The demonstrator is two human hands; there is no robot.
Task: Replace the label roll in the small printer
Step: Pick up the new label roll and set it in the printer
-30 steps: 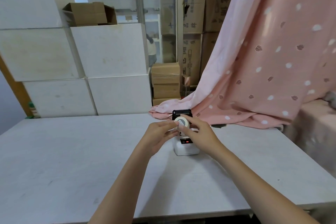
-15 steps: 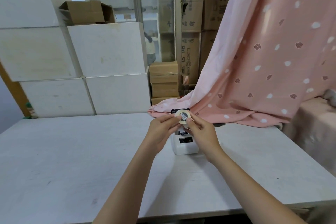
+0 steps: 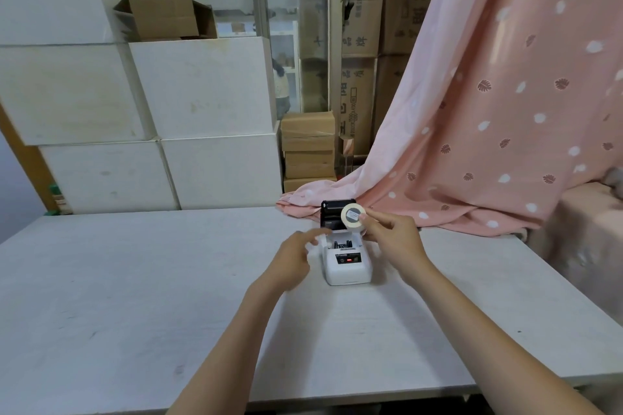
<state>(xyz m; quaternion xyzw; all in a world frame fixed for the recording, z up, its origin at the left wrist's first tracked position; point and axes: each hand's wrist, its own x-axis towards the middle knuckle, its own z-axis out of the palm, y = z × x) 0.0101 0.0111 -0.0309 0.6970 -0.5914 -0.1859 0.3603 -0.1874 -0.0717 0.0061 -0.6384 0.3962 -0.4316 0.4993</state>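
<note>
Two hands of mine hang over the printer (image 3: 347, 261), a small white box that sits on the pale table (image 3: 135, 280) with its black lid tipped up at the far end and its roll bay showing dark behind the little panel with the red light.

My right hand (image 3: 392, 241) is closed on the label roll (image 3: 353, 219). The thumb and fingertips pinch its rim from the right side, so the round white face with its grey core turns toward me. I hold the roll in the air just above the printer's open bay, in front of the raised lid and clear of the bay itself. How firmly the fingers behind the roll press I cannot tell, since the roll hides them.

My left hand (image 3: 296, 259) is just left of the printer and holds nothing. Its fingers are loosely spread and a little curled, blurred in the picture, with the forefinger reaching toward the printer's near-left corner by the bay. Whether that fingertip touches the casing I cannot tell through the blur.

Beyond the printer, a pink spotted cloth (image 3: 488, 111) drapes down onto the table's far edge, and white blocks (image 3: 202, 87) are stacked behind the table to the printer's left.
</note>
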